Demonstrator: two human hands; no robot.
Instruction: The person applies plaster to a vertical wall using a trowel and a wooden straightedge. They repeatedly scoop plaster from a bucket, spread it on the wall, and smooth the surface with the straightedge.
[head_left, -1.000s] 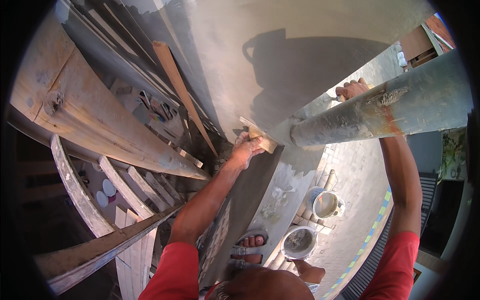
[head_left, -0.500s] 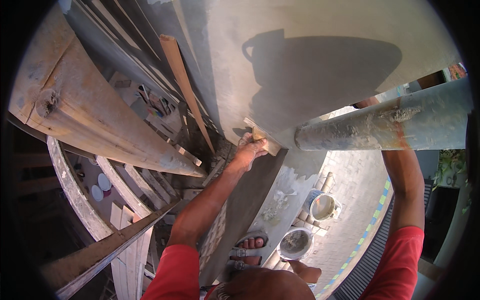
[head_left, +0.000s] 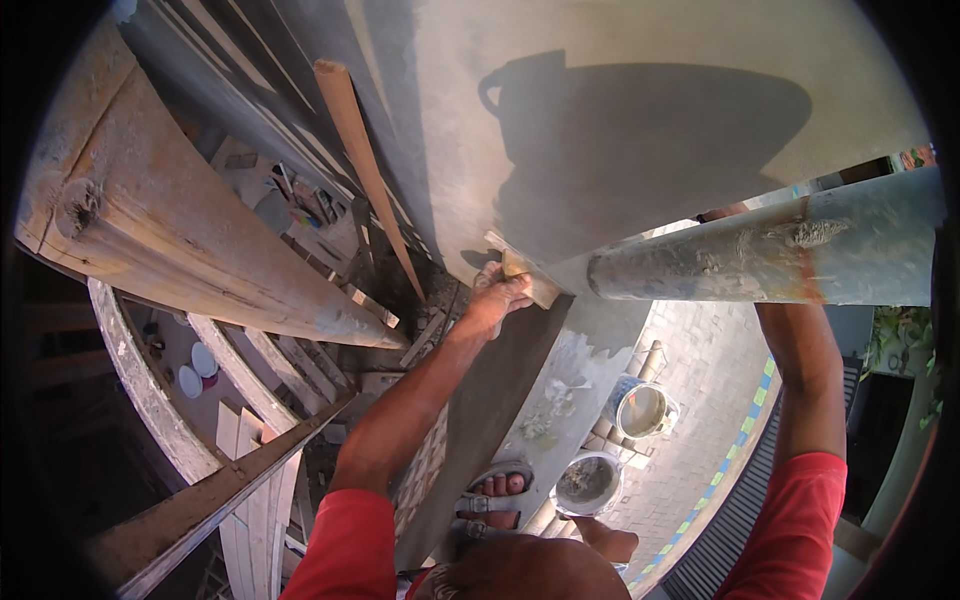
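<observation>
My left hand (head_left: 500, 298) grips a plastering float (head_left: 540, 287) with a yellowish handle block. Its pale flat edge lies against the smooth grey wall (head_left: 690, 200), low down where the wall meets a ledge (head_left: 505, 400). Fingers are wrapped around the handle. At the right, my right arm (head_left: 803, 360) goes up behind a thick grey pole (head_left: 760, 245) with dried smears on it. Only a sliver of my right hand (head_left: 724, 212) shows over the pole's far side; its fingers are hidden. A large helmet-like shadow falls across the wall.
Below right stand a bucket of mortar (head_left: 587, 483) and a bucket of greyish liquid (head_left: 641, 409), above a paved floor (head_left: 705, 370). A sandalled foot (head_left: 498, 487) rests on the ledge. Leftward are a thick weathered post (head_left: 190, 240), a leaning wooden stick (head_left: 368, 170) and wooden framing (head_left: 230, 490).
The view has shifted slightly. My left hand keeps its grip on the float, which stays at about the same place on the wall. My right arm remains behind the pole.
</observation>
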